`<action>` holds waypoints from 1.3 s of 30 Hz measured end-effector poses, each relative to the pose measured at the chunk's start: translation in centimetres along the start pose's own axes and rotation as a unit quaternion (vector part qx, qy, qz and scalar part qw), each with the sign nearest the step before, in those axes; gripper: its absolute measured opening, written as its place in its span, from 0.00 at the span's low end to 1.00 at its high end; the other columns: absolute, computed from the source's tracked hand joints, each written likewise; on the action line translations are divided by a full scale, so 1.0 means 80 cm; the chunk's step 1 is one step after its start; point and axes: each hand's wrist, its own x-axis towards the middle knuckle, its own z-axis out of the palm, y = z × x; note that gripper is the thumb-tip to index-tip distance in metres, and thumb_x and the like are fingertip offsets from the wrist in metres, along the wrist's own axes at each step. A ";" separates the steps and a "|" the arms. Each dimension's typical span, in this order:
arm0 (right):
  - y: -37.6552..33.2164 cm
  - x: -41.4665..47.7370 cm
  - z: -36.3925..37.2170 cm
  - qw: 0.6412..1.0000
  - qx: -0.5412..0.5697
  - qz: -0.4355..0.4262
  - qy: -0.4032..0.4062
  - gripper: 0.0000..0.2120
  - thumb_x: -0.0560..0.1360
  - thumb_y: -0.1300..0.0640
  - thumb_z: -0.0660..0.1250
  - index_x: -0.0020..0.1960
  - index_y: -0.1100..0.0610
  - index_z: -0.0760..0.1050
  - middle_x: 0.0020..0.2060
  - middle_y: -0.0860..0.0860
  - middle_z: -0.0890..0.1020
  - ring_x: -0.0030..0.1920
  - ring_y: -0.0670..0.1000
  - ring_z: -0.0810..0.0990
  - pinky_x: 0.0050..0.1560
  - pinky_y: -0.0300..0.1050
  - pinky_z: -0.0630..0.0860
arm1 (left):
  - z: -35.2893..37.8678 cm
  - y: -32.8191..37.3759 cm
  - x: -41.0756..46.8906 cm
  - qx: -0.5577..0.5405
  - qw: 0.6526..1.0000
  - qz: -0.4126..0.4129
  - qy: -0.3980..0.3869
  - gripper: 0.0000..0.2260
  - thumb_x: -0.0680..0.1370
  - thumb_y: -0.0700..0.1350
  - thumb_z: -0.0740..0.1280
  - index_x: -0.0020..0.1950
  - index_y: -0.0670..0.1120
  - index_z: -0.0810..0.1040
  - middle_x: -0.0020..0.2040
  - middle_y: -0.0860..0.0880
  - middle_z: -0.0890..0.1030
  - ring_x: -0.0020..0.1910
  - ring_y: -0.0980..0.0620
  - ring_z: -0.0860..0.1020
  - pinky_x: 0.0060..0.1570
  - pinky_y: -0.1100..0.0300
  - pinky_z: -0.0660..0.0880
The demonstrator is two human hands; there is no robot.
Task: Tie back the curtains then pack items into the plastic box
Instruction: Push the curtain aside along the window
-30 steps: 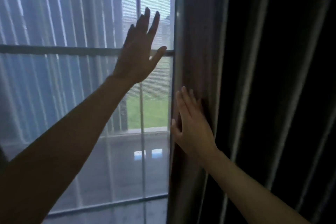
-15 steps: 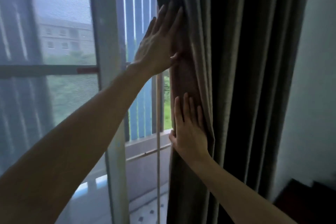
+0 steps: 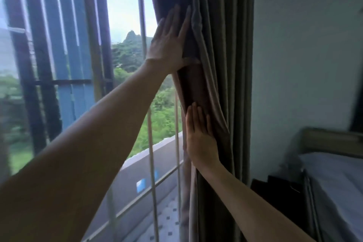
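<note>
The curtain (image 3: 222,65) hangs gathered in deep vertical folds at the right edge of the window (image 3: 125,6), bunched between the glass and the pale wall (image 3: 304,45). Its cloth is a grey-green colour, with a darker brownish fold turned out along its window-side edge.

Both hands lie flat on that edge, one above the other. The left hand (image 3: 169,43) is the higher one: its fingers are straight, close together and pointing up, laid against the dark fold, and its thumb reaches sideways across the cloth. The right hand (image 3: 200,137) is lower on the same fold, its fingers also straight, close together and pointing up, pressed against the cloth. Neither hand curls round the fabric. Both forearms reach up from the bottom of the view, the left from the bottom-left corner and the right from the bottom edge.

Thin pale bars (image 3: 151,153) cross the window to the left of the curtain. Outside are green trees (image 3: 163,108), a pointed hill (image 3: 131,35), a grey ledge (image 3: 153,159) and, at the far left, tall blue slats (image 3: 64,45).

In the lower right corner stands a bed (image 3: 337,182) with a light sheet and a wooden headboard (image 3: 332,139) against the wall. A dark object (image 3: 279,192) sits between the bed and the curtain; what it is cannot be told.
</note>
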 end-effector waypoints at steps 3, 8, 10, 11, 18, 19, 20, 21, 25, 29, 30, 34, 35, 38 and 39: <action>0.036 0.009 0.031 1.000 -0.012 0.021 -0.003 0.30 0.77 0.62 0.46 0.78 0.65 0.46 0.77 0.62 0.52 0.77 0.59 0.55 0.76 0.55 0.54 | 0.042 0.018 0.023 0.018 1.000 0.013 -0.021 0.55 0.67 0.67 0.69 0.79 0.44 0.40 0.77 0.35 0.41 0.77 0.39 0.42 0.76 0.48 0.43; 0.100 0.031 0.086 0.998 -0.036 0.038 0.028 0.29 0.80 0.60 0.47 0.78 0.65 0.42 0.78 0.62 0.50 0.77 0.60 0.55 0.76 0.56 0.55 | 0.129 0.058 0.070 0.068 0.998 -0.003 0.016 0.43 0.76 0.46 0.67 0.78 0.42 0.40 0.77 0.35 0.39 0.77 0.39 0.39 0.76 0.48 0.41; 0.128 0.047 0.109 0.998 -0.033 0.045 0.038 0.29 0.80 0.61 0.49 0.78 0.65 0.42 0.78 0.61 0.49 0.77 0.60 0.55 0.76 0.56 0.54 | 0.159 0.070 0.094 0.070 0.997 -0.006 0.023 0.42 0.76 0.47 0.67 0.78 0.42 0.41 0.77 0.35 0.39 0.77 0.39 0.40 0.76 0.48 0.40; 0.143 0.052 0.123 0.998 -0.031 0.045 0.032 0.30 0.81 0.60 0.49 0.78 0.64 0.41 0.78 0.61 0.47 0.77 0.60 0.53 0.76 0.56 0.53 | 0.175 0.075 0.105 0.065 0.998 -0.007 0.021 0.42 0.76 0.48 0.68 0.79 0.42 0.42 0.77 0.35 0.39 0.77 0.39 0.40 0.76 0.48 0.40; 0.248 0.087 0.222 0.998 -0.028 0.050 -0.010 0.34 0.81 0.60 0.51 0.77 0.64 0.33 0.76 0.62 0.39 0.78 0.60 0.45 0.76 0.57 0.50 | 0.308 0.127 0.180 0.042 0.999 0.006 0.009 0.44 0.75 0.51 0.69 0.79 0.43 0.41 0.77 0.35 0.40 0.77 0.39 0.42 0.76 0.47 0.42; 0.262 0.095 0.231 0.998 -0.031 0.052 -0.009 0.35 0.80 0.60 0.52 0.76 0.64 0.31 0.76 0.62 0.38 0.77 0.60 0.43 0.77 0.57 0.49 | 0.323 0.132 0.190 0.042 0.999 0.007 0.010 0.45 0.75 0.52 0.69 0.79 0.43 0.41 0.77 0.35 0.40 0.77 0.39 0.41 0.76 0.48 0.42; 0.283 0.104 0.248 0.998 -0.031 0.054 -0.005 0.36 0.79 0.61 0.53 0.76 0.64 0.30 0.76 0.61 0.39 0.77 0.59 0.43 0.77 0.56 0.48 | 0.346 0.140 0.206 0.041 0.999 0.006 0.011 0.45 0.75 0.52 0.69 0.79 0.43 0.40 0.77 0.35 0.40 0.77 0.39 0.41 0.76 0.48 0.42; 0.299 0.112 0.261 0.998 -0.033 0.057 0.005 0.38 0.78 0.62 0.54 0.76 0.64 0.30 0.77 0.60 0.41 0.77 0.58 0.44 0.77 0.55 0.47 | 0.362 0.146 0.219 0.043 0.999 0.004 0.009 0.45 0.76 0.53 0.68 0.78 0.43 0.40 0.77 0.35 0.40 0.77 0.39 0.41 0.75 0.48 0.41; 0.342 0.128 0.292 0.998 -0.051 0.042 -0.009 0.38 0.78 0.63 0.54 0.76 0.64 0.29 0.77 0.61 0.41 0.77 0.59 0.46 0.76 0.55 0.45 | 0.400 0.165 0.246 0.068 0.998 0.011 0.000 0.45 0.75 0.50 0.69 0.78 0.42 0.39 0.77 0.35 0.38 0.77 0.38 0.40 0.75 0.46 0.42; 0.376 0.144 0.328 0.994 -0.062 0.070 -0.049 0.41 0.79 0.59 0.57 0.74 0.68 0.27 0.74 0.65 0.34 0.76 0.62 0.39 0.76 0.57 0.42 | 0.452 0.180 0.272 0.053 0.998 0.011 -0.016 0.48 0.74 0.50 0.71 0.78 0.42 0.38 0.77 0.35 0.38 0.77 0.39 0.40 0.75 0.47 0.41; 0.382 0.147 0.333 0.994 -0.064 0.070 -0.056 0.40 0.79 0.58 0.56 0.74 0.68 0.28 0.74 0.65 0.34 0.76 0.62 0.40 0.76 0.57 0.42 | 0.461 0.183 0.279 0.041 0.999 0.013 -0.018 0.48 0.74 0.51 0.71 0.78 0.43 0.37 0.77 0.35 0.38 0.77 0.39 0.41 0.75 0.47 0.41; 0.399 0.159 0.342 0.997 -0.041 0.056 -0.039 0.34 0.79 0.62 0.51 0.76 0.67 0.32 0.77 0.63 0.40 0.78 0.60 0.46 0.75 0.52 0.39 | 0.488 0.189 0.304 -0.001 0.999 0.027 -0.024 0.53 0.71 0.55 0.74 0.78 0.42 0.38 0.77 0.34 0.38 0.77 0.37 0.41 0.74 0.47 0.41; 0.400 0.162 0.343 0.997 -0.024 0.063 -0.027 0.34 0.78 0.63 0.52 0.77 0.66 0.35 0.78 0.62 0.44 0.78 0.59 0.48 0.74 0.51 0.41 | 0.490 0.187 0.310 -0.012 0.999 0.030 -0.031 0.54 0.69 0.56 0.75 0.78 0.41 0.38 0.76 0.34 0.38 0.76 0.36 0.41 0.74 0.46 0.41; 0.397 0.168 0.350 0.998 0.020 0.058 -0.017 0.36 0.76 0.66 0.55 0.77 0.64 0.37 0.78 0.60 0.47 0.78 0.59 0.52 0.74 0.49 0.46 | 0.493 0.180 0.322 -0.026 0.996 0.034 -0.072 0.59 0.65 0.60 0.76 0.78 0.42 0.37 0.76 0.34 0.37 0.76 0.36 0.40 0.74 0.44 0.41; 0.394 0.168 0.352 0.998 0.041 0.054 -0.017 0.37 0.75 0.68 0.54 0.76 0.63 0.35 0.78 0.59 0.45 0.78 0.59 0.51 0.75 0.49 0.46 | 0.493 0.177 0.323 -0.021 0.995 0.034 -0.086 0.59 0.65 0.60 0.76 0.78 0.43 0.37 0.76 0.34 0.36 0.76 0.37 0.40 0.74 0.43 0.42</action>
